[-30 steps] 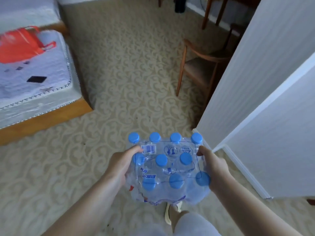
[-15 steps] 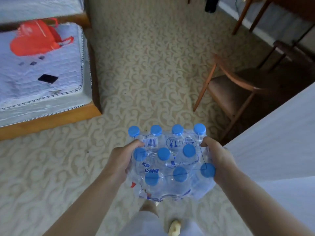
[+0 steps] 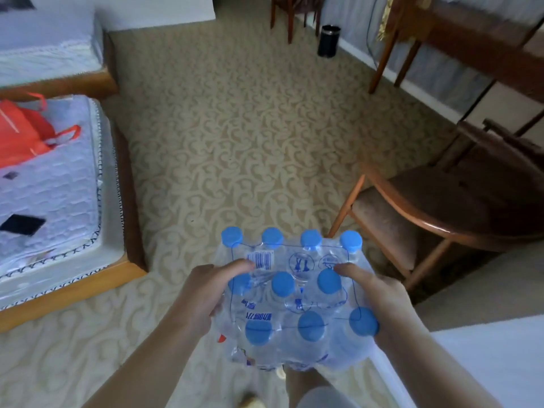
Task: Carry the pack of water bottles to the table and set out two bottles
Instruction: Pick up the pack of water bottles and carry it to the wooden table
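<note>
A shrink-wrapped pack of water bottles (image 3: 294, 301) with several blue caps hangs in front of me, seen from above, low in the middle of the view. My left hand (image 3: 203, 293) grips its left side, thumb lying on the wrap by the barcode. My right hand (image 3: 379, 298) grips its right side, thumb on top. A dark wooden table (image 3: 482, 39) stands at the far right, against the wall.
A wooden chair (image 3: 441, 207) stands just right of the pack. A bed (image 3: 53, 184) with an orange bag (image 3: 23, 134) lies to the left. Patterned carpet (image 3: 244, 136) stretches ahead to a black bin (image 3: 328, 41). A white panel (image 3: 485, 357) fills the lower right corner.
I have walked forward past the white door panel while holding the pack. The chair and table have come into fuller view on the right; the bed has slid left.
</note>
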Demonstrator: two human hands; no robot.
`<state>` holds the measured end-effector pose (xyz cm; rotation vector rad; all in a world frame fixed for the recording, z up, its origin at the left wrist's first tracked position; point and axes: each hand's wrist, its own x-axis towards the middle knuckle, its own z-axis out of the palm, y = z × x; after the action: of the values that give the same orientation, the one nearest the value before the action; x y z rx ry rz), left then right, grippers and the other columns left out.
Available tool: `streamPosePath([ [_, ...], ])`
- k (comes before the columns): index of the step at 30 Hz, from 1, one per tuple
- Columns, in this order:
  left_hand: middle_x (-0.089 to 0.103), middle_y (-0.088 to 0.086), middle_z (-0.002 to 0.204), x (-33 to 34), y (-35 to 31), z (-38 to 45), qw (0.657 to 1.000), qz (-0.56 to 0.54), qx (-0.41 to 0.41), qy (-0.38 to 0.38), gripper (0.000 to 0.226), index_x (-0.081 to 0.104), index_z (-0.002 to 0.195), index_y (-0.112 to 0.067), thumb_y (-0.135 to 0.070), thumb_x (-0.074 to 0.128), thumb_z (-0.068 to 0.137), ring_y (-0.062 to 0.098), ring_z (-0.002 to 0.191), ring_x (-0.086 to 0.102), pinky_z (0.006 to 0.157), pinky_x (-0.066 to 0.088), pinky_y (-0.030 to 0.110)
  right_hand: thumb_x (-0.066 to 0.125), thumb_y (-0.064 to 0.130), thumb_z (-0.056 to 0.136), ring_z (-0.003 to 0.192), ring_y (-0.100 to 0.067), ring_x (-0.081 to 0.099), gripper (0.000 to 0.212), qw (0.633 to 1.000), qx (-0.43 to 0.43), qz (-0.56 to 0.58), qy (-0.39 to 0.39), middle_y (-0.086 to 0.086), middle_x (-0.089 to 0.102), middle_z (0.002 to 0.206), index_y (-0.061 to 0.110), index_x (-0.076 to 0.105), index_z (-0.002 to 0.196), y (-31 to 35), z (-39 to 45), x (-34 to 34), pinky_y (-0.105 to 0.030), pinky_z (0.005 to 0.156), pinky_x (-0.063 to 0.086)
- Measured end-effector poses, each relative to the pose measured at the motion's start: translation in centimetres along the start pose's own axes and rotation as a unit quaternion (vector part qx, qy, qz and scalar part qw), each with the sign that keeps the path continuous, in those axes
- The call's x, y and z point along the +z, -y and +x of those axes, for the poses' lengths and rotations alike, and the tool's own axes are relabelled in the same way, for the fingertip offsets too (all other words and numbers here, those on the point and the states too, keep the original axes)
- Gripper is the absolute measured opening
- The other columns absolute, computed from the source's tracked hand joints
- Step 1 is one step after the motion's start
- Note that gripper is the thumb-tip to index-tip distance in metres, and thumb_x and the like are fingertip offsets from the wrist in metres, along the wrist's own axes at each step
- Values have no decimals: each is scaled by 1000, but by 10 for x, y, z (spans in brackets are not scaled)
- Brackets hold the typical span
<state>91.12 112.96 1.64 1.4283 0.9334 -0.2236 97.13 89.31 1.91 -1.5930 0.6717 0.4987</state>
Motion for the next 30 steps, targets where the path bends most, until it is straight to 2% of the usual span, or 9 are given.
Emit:
streamPosePath([
  [3, 52, 12, 71, 14, -37, 36, 1000, 2, 2, 9, 51, 68, 77, -6, -41, 84, 44, 21, 59, 46, 52, 29, 29, 89, 34, 34, 79, -42, 71, 55, 1000, -9, -8, -25, -26, 73, 90, 7, 71, 78, 41, 37, 18, -51, 71, 58],
  [5, 49, 12, 68, 22, -62, 63, 1000, 0, 4, -4, 45, 65, 72, -7, -36, 85, 45, 18, 50, 41, 47, 27, 26, 90, 36, 35, 84, -47, 70, 65, 999, -14, -12, -27, -30, 71, 94, 2, 67, 86, 67, 62, 31, -57, 77, 57],
  [7, 44, 10, 64, 27, -90, 93, 1000, -5, 5, -10, 46, 59, 71, -9, -37, 83, 43, 14, 41, 30, 38, 22, 23, 88, 39, 30, 70, -39, 68, 74, 999, -22, -12, -22, -25, 70, 79, -5, 64, 85, 92, 86, 45, -48, 69, 56],
  [10, 44, 9, 61, 31, -129, 135, 999, -9, 21, -22, 54, 60, 76, -6, -38, 83, 38, 13, 37, 28, 36, 19, 21, 86, 41, 31, 63, -26, 58, 65, 1000, -17, -13, -21, -13, 60, 70, -1, 67, 78, 132, 122, 65, -38, 60, 47],
  [17, 39, -9, 32, 24, -211, 242, 1000, -16, 6, -12, 36, 51, 56, -13, -23, 84, 65, 6, 25, 27, 29, 20, 18, 86, 42, 38, 65, -23, 49, 56, 1000, -16, -16, -20, -10, 48, 73, 11, 58, 75, 210, 198, 130, -38, 59, 41],
  [20, 32, -9, 33, 22, -253, 293, 1000, 16, 15, 0, 44, 44, 55, -15, -29, 86, 58, 8, 28, 24, 31, 19, 19, 82, 49, 41, 66, -23, 44, 57, 998, -3, -6, -58, -9, 43, 75, 9, 54, 71, 237, 231, 162, -38, 60, 37],
  [24, 28, -10, 32, 27, -316, 357, 998, 51, 29, 30, 48, 41, 52, -16, -32, 86, 56, 7, 25, 23, 30, 20, 20, 79, 54, 35, 72, -33, 63, 85, 995, 16, 37, -94, -12, 55, 79, -9, 63, 90, 269, 270, 194, -48, 67, 53],
  [26, 28, -9, 31, 34, -345, 382, 996, 72, 33, 37, 46, 43, 51, -15, -31, 85, 60, 8, 25, 23, 31, 21, 21, 79, 54, 36, 70, -29, 62, 83, 992, 27, 55, -108, -12, 58, 77, -7, 64, 91, 290, 287, 204, -48, 68, 55],
  [30, 30, -9, 30, 58, -394, 433, 993, 94, 29, 63, 44, 45, 51, -15, -30, 84, 64, 7, 25, 24, 33, 22, 22, 79, 50, 41, 66, -28, 60, 61, 987, 36, 77, -135, -12, 60, 72, 2, 67, 77, 336, 326, 214, -36, 62, 47],
])
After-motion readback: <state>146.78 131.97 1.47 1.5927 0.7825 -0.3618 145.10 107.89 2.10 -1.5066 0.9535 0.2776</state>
